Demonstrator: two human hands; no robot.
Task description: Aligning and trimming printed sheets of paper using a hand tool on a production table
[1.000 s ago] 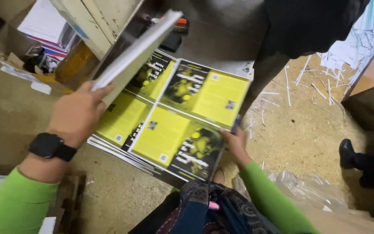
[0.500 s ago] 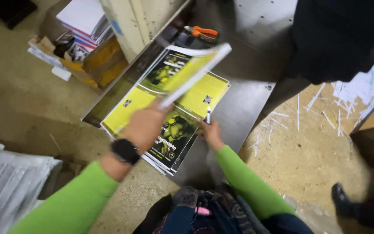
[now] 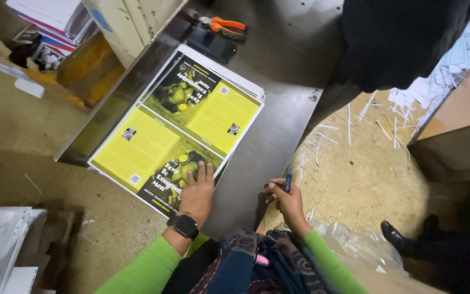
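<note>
Gone from my left hand [image 3: 196,195] is the sheet I had lifted half a second ago; that hand now lies flat, fingers spread, grip wide and holding nothing, pressing on the near corner of the stack of printed sheets [image 3: 178,122]. Before, it was raised above the stack with a sheet curling up from it. My black wristwatch [image 3: 184,225] shows just behind the hand.

Stack of printed sheets: lies on the grey metal surface [image 3: 278,130], turned at an angle, near corner sticking out over the surface's edge. Top sheet is yellow and black, split in four panels: two plain yellow with small dark squares, two dark with yellow-green artwork and lettering. White edges of lower sheets show along the far and right sides, slightly fanned.

My right hand [image 3: 285,200] sits at the near edge of the surface, well apart from the stack, grip closed narrow around a thin blue pen [image 3: 288,181] that points upward. Earlier it was touching the stack's edge; now it has drawn back off it.

Orange-handled pliers [image 3: 225,27] and a dark flat phone-like thing [image 3: 211,44] lie at the far end of the surface, just beyond the stack. White paper strips [image 3: 365,122] litter the floor to the right. Another person's dark shoe [image 3: 394,237] stands near them. View has tilted lower than before.
</note>
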